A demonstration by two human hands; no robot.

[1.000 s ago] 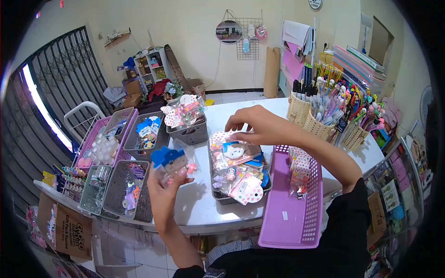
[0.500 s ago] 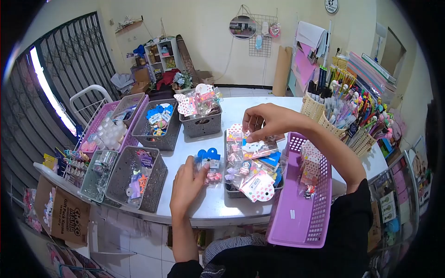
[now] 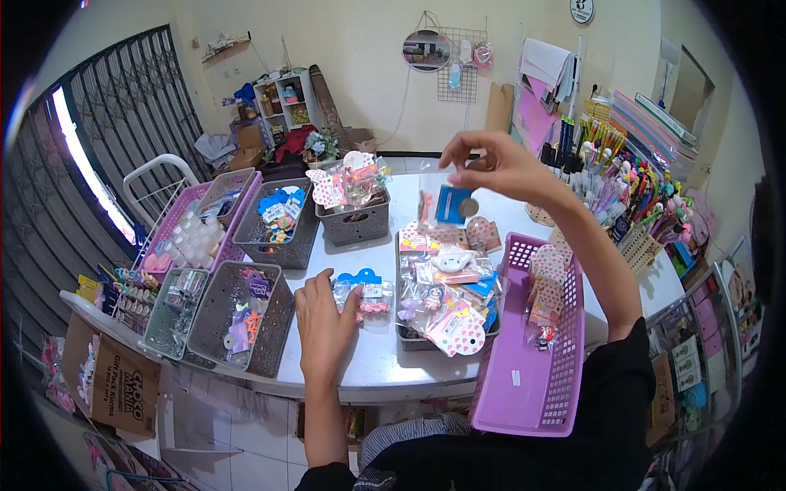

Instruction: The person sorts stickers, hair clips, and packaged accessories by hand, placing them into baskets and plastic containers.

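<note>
Lifted clear of the grey tray since a moment ago, the person's right hand now hangs in the air above it, fingers pinched shut on the top edge of a clear packet with a blue card inside. The packet dangles over the far end of the tray, not touching the goods below. The left hand has come down flat on the white counter, just left of the tray, its fingers spread and pressing on a second packet with a blue header that lies against the counter top.

The tray itself is heaped with small carded trinkets in pink, white and blue wrappers. Right of the tray sits a long purple basket holding a few polka-dot packets at its far end. Left of the tray stand several grey mesh bins of small goods, with a pink crate of little bottles beyond them. Behind the tray, another grey bin is stuffed with more wrapped items. Woven cups of pens crowd the counter to the right, beyond the purple basket.
</note>
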